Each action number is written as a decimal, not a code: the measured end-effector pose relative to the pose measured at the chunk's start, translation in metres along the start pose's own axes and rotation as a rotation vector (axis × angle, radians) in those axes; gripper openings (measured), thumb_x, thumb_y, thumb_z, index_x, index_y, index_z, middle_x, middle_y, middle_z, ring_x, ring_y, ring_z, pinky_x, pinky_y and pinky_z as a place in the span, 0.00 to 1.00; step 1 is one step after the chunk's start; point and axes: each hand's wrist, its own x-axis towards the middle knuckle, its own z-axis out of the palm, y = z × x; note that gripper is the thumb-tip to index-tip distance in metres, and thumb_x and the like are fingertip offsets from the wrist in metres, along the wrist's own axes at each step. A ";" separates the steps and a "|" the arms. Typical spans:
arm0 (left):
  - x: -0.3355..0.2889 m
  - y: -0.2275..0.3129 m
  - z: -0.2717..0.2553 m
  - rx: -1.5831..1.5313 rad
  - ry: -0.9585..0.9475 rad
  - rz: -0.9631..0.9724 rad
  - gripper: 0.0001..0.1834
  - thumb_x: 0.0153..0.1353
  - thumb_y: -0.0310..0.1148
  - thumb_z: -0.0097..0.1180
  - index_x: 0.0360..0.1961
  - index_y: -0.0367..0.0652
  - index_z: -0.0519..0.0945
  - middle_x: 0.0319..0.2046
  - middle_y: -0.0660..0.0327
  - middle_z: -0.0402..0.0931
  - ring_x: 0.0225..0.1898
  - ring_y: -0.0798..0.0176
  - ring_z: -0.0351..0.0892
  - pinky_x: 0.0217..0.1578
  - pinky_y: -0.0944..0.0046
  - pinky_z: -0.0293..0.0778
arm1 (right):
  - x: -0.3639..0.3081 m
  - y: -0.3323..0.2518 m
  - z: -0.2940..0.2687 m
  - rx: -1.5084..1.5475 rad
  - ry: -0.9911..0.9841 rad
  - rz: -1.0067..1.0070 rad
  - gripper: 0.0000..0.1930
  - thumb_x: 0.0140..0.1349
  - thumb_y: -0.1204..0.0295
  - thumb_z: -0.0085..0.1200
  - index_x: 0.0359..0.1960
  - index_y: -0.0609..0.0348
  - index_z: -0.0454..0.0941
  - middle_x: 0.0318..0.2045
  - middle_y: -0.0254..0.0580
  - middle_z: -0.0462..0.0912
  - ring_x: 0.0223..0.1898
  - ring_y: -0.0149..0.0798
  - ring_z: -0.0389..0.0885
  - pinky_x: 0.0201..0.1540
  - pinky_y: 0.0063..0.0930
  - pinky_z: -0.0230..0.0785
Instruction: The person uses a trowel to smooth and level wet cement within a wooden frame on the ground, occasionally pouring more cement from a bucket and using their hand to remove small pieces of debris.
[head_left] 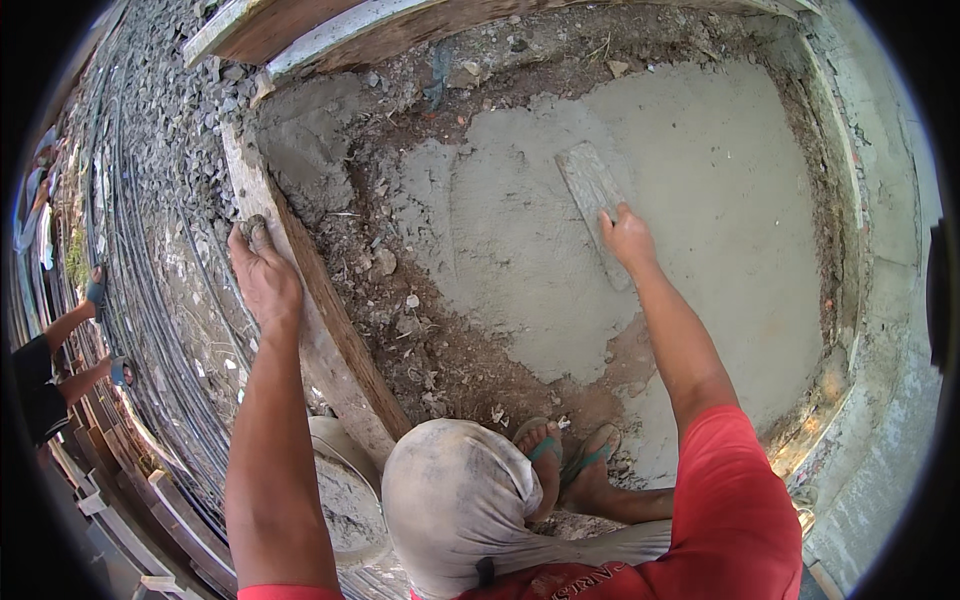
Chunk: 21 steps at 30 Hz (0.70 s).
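Note:
My right hand [628, 238] is closed round the grip of a long, flat plastering float [588, 172], which lies on wet grey mortar [720, 190]. The mortar is smooth to the right and rougher, with a ragged edge, to the left. On the left, my left hand [267, 275] rests at the outer edge of a wooden plank [325, 335]. Its fingers are extended and partly apart, with grey smears on the tips; I make out nothing held. Below, my sandalled feet [545, 455] stand at the mortar's near edge.
Bare soil with debris [400, 310] lies between plank and mortar. Grey gravel [180, 110] and long thin rods [150, 290] are at the left, near another person's legs [75, 325]. A bucket [350, 490] stands near my left arm. Boards [350, 40] border the far side.

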 end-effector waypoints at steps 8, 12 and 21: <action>0.005 -0.014 0.004 0.004 0.074 0.042 0.29 0.77 0.55 0.36 0.70 0.51 0.65 0.65 0.47 0.71 0.65 0.41 0.70 0.63 0.50 0.65 | 0.022 -0.036 -0.037 0.044 0.117 -0.061 0.28 0.67 0.49 0.53 0.55 0.62 0.78 0.39 0.68 0.85 0.45 0.65 0.84 0.49 0.54 0.78; -0.007 0.005 -0.002 0.054 0.012 -0.044 0.26 0.78 0.52 0.38 0.70 0.52 0.65 0.63 0.51 0.73 0.62 0.43 0.73 0.61 0.52 0.67 | 0.087 -0.043 -0.050 -0.003 0.043 -0.006 0.30 0.67 0.48 0.50 0.58 0.60 0.77 0.47 0.64 0.84 0.52 0.62 0.82 0.54 0.51 0.76; 0.004 -0.011 -0.004 0.031 0.106 0.025 0.26 0.77 0.52 0.40 0.68 0.50 0.67 0.60 0.48 0.75 0.60 0.41 0.75 0.58 0.51 0.69 | 0.119 0.050 -0.040 0.363 -0.044 0.282 0.35 0.67 0.47 0.44 0.64 0.66 0.73 0.56 0.64 0.80 0.59 0.56 0.79 0.61 0.45 0.71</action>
